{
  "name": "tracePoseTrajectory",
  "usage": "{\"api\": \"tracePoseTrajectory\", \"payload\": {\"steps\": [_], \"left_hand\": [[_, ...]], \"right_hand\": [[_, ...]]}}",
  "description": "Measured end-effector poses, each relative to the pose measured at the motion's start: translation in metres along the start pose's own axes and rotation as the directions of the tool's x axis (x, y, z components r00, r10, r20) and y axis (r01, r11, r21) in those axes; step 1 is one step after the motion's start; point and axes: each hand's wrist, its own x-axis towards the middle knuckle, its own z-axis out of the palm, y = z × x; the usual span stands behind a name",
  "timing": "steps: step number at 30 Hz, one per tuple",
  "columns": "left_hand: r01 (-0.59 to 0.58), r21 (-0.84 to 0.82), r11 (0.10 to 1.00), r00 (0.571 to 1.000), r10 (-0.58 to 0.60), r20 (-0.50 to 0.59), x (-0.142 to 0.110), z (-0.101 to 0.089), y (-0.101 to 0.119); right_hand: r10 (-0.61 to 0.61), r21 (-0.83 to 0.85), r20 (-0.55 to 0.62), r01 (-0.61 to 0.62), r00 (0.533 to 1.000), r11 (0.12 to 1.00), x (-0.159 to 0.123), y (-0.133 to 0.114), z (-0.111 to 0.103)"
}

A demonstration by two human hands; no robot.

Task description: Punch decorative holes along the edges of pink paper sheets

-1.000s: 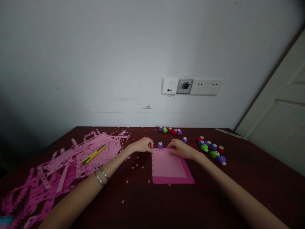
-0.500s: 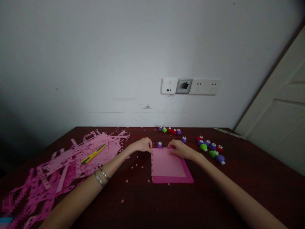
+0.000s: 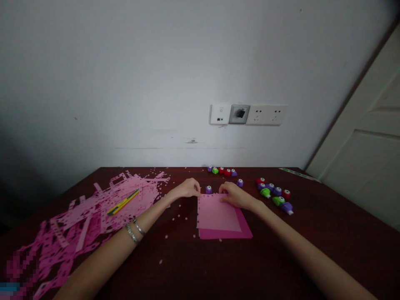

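Observation:
My left hand pinches the top left corner of a light pink sheet of paper. Small punched holes run along the sheet's left and top edges. Fingers of my right hand grip the same sheet near its top right, thumb on its face. Beneath lies a darker pink sheet, showing along the bottom and right side. Just behind the top edge stands a purple craft punch, and another purple punch sits beyond my right hand.
Pink paper scraps cover the table's left side, with a yellow utility knife on top. Several coloured punches lie at right, and a row of punches stands by the wall. Tiny paper cutouts dot the table.
The light pink sheet has turned slightly against the darker one, its lower left corner moving left and up. Both hands keep their hold on it. The view has shifted a little.

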Motion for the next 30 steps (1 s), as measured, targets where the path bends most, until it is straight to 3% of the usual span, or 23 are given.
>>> {"api": "tracePoseTrajectory", "payload": {"steps": [6, 17, 30], "left_hand": [[0.037, -0.031, 0.999, 0.999, -0.037, -0.008, -0.001, -0.001, 0.0], [0.193, -0.068, 0.979, 0.981, -0.192, 0.019, -0.015, -0.015, 0.001], [0.194, -0.035, 0.98, 0.981, -0.192, 0.034, -0.013, -0.018, -0.004]], "right_hand": [[0.011, -0.01, -0.031, -0.011, 0.999, 1.0, 0.0, -0.005, -0.001], [0.078, 0.169, -0.03, -0.072, 0.997, 0.983, 0.01, 0.001, 0.008], [0.094, 0.08, -0.046, -0.09, 0.995, 0.993, 0.02, 0.014, 0.02]]}}
